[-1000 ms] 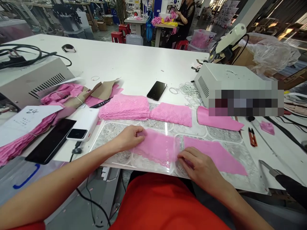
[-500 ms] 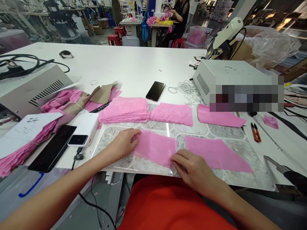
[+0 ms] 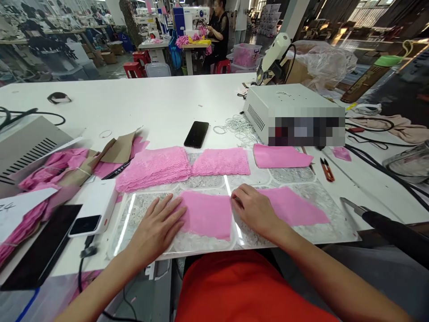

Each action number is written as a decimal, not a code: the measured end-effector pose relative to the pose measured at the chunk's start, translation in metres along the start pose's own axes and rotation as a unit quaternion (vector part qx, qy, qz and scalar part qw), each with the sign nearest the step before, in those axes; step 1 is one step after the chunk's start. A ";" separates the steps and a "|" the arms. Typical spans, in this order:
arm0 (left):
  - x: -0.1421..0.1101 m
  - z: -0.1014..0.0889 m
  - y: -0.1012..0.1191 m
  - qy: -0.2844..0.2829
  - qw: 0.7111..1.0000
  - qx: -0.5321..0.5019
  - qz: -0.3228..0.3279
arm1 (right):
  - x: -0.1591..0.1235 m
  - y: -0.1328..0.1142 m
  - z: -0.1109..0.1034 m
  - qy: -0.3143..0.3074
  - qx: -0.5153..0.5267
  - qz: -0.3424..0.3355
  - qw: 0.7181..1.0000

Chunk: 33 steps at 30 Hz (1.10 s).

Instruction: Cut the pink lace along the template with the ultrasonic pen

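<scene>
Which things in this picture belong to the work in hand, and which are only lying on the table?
Probably in the work:
flat pink piece between left hand and right hand
second pink piece, at right
lacy pink stack behind
marbled mat beneath the two pieces

Apparently just lying about:
black phone beyond the mat
tangle of white cord
white device with screen
orange snips

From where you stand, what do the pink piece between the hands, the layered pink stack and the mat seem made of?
Pink piece: apparently thin, matte fabric, from its flat, sheet-like lie; fibre unclear.
Pink stack: perhaps lacy fabric, from its textured surface and wavy edges.
Mat: probably glossy plastic, given its bright glare streaks.
</scene>
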<state>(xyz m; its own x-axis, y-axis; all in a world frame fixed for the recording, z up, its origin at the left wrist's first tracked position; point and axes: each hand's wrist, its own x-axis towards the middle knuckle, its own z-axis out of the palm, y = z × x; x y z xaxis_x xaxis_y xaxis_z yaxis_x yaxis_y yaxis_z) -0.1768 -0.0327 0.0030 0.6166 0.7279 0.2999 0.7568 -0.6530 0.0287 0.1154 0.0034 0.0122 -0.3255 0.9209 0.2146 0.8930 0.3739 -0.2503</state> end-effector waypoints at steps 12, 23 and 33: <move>-0.006 -0.005 0.013 0.087 0.996 0.020 -0.022 | 0.013 -0.007 -0.006 -0.032 0.026 0.012 0.999; -0.006 -0.013 0.005 0.102 0.991 0.056 0.061 | -0.019 -0.008 -0.005 0.100 0.127 -0.125 0.979; 0.079 0.004 0.075 -0.022 0.986 -0.087 0.140 | -0.086 0.094 -0.035 0.188 0.074 -0.082 0.976</move>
<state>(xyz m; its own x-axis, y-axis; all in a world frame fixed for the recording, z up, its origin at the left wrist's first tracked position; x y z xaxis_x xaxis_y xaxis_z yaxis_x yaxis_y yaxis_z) -0.0705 -0.0228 0.0251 0.8077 0.5205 0.2768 0.5100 -0.8525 0.1148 0.2382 -0.0443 0.0034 -0.2989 0.7524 0.5869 0.7746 0.5505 -0.3113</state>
